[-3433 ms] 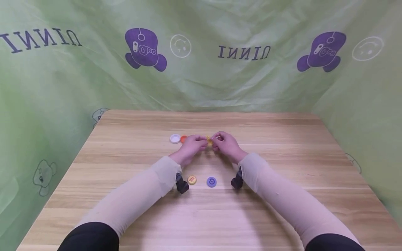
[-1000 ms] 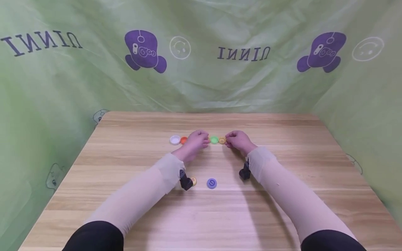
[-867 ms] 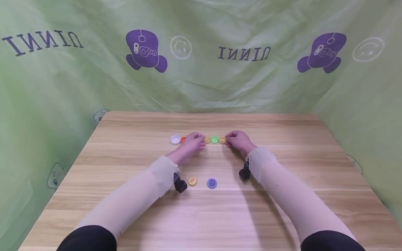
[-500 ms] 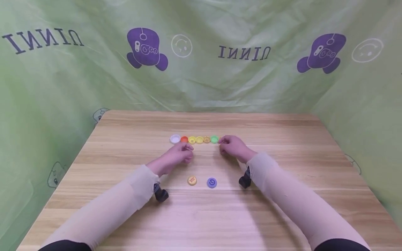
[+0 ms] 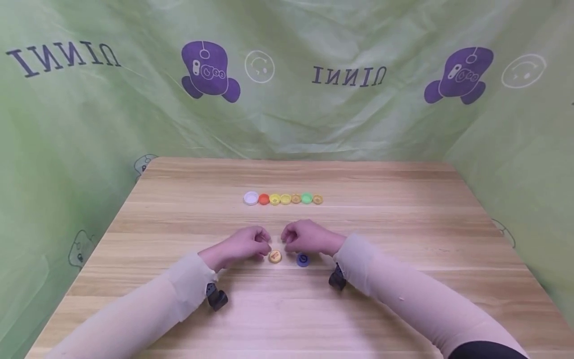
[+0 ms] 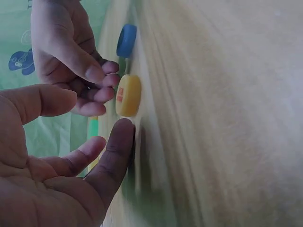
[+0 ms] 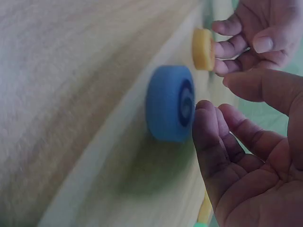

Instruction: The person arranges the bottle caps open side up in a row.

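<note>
A yellow bottle cap (image 5: pixel 275 257) with red print lies top up on the table, and to its right is a blue bottle cap (image 5: pixel 303 260) with a dark swirl. My left hand (image 5: pixel 244 243) is just left of the yellow cap; in the left wrist view one fingertip (image 6: pixel 124 127) comes right to its rim. My right hand (image 5: pixel 311 237) hovers by both caps, partly over the blue one, its fingers (image 7: pixel 206 118) loosely bent beside the blue cap in the right wrist view. Neither hand grips anything.
Farther back, several caps lie hollow side up in a straight row: white (image 5: pixel 251 198), red (image 5: pixel 263 199), two yellow, then amber, green (image 5: pixel 307 198) and amber (image 5: pixel 317 199). A green printed cloth (image 5: pixel 287 124) hangs behind the wooden table (image 5: pixel 403 199).
Both hands have left the row of caps and come back toward me, to the yellow and blue caps. The right hand has let go of the amber cap at the row's right end.
</note>
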The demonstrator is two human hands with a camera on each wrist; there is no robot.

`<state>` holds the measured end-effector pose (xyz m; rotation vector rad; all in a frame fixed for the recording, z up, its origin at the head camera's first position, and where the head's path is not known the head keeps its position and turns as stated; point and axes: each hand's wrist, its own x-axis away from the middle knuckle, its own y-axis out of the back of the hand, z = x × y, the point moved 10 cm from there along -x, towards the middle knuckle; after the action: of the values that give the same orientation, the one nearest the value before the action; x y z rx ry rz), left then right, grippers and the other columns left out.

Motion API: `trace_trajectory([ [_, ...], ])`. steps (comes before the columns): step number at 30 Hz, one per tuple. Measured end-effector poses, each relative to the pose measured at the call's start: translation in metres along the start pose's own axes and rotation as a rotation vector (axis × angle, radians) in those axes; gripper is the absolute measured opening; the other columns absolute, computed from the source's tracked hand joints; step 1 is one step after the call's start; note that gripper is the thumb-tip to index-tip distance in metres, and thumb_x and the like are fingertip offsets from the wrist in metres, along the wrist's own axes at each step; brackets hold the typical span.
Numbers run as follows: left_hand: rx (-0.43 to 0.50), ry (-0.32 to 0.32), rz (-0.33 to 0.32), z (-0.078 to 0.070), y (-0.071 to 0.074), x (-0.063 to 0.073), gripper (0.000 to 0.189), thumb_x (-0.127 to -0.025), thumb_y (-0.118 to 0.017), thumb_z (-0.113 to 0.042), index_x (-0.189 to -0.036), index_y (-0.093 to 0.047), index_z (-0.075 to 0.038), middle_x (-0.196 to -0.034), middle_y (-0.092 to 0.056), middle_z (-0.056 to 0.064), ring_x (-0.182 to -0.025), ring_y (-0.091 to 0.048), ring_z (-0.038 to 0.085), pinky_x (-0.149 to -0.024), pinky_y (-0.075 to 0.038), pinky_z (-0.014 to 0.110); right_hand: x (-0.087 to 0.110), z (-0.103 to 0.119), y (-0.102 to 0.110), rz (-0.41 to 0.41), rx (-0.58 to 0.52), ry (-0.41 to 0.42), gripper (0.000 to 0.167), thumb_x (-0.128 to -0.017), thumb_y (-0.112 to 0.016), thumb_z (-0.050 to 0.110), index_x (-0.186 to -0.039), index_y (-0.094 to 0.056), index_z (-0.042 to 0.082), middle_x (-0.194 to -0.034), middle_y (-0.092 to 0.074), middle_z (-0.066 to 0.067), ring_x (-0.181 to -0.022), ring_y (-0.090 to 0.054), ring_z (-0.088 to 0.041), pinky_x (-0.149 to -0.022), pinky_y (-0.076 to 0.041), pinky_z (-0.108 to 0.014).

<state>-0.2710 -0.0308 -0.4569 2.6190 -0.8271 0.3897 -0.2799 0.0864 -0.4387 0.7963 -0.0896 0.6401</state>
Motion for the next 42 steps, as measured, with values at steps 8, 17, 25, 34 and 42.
trace_trajectory([
  [8, 0.106, 0.032, -0.021, 0.006, -0.004, 0.007, 0.04, -0.089, -0.065, 0.005, -0.125, -0.053, 0.018, -0.109, -0.063, 0.02, -0.094, -0.067, 0.025, -0.089, -0.059, 0.037, -0.004, 0.001, -0.012, 0.028, 0.034, -0.008, 0.026, -0.081, -0.083, 0.008, -0.103, -0.07, 0.007, -0.086, -0.065, 0.003, -0.078, -0.06, -0.01, -0.074, -0.052, -0.023],
  [17, 0.117, 0.021, -0.01, 0.008, -0.006, 0.013, 0.028, -0.093, -0.061, 0.002, -0.114, -0.06, 0.02, -0.101, -0.068, 0.019, -0.085, -0.067, 0.02, -0.084, -0.06, 0.034, -0.003, 0.006, -0.019, 0.014, 0.071, -0.001, 0.026, -0.077, -0.085, 0.003, -0.094, -0.068, 0.01, -0.081, -0.062, 0.003, -0.074, -0.055, -0.011, -0.069, -0.049, -0.024],
  [25, 0.196, 0.026, 0.042, 0.003, -0.013, 0.01, 0.03, -0.094, -0.059, 0.001, -0.117, -0.061, 0.021, -0.101, -0.069, 0.018, -0.085, -0.066, 0.015, -0.086, -0.059, 0.029, 0.0, 0.01, -0.015, -0.033, 0.096, 0.025, 0.021, -0.077, -0.081, -0.001, -0.09, -0.069, 0.01, -0.079, -0.062, 0.004, -0.073, -0.056, -0.011, -0.068, -0.05, -0.024],
  [34, 0.234, 0.042, 0.013, 0.004, -0.005, 0.0, 0.035, -0.099, -0.055, -0.001, -0.126, -0.055, 0.021, -0.108, -0.068, 0.021, -0.088, -0.066, 0.017, -0.082, -0.061, 0.03, -0.003, 0.011, -0.005, -0.07, 0.056, 0.078, 0.019, -0.081, -0.08, 0.001, -0.096, -0.069, 0.006, -0.085, -0.067, 0.003, -0.077, -0.061, -0.01, -0.073, -0.055, -0.022],
  [42, 0.206, -0.036, -0.045, -0.01, 0.008, -0.014, 0.034, -0.099, -0.055, 0.0, -0.127, -0.057, 0.019, -0.117, -0.068, 0.025, -0.097, -0.07, 0.022, -0.094, -0.058, 0.037, -0.009, 0.011, 0.018, -0.122, 0.045, 0.077, 0.018, -0.086, -0.079, 0.004, -0.102, -0.07, 0.002, -0.09, -0.07, -0.001, -0.084, -0.065, -0.011, -0.079, -0.057, -0.022],
])
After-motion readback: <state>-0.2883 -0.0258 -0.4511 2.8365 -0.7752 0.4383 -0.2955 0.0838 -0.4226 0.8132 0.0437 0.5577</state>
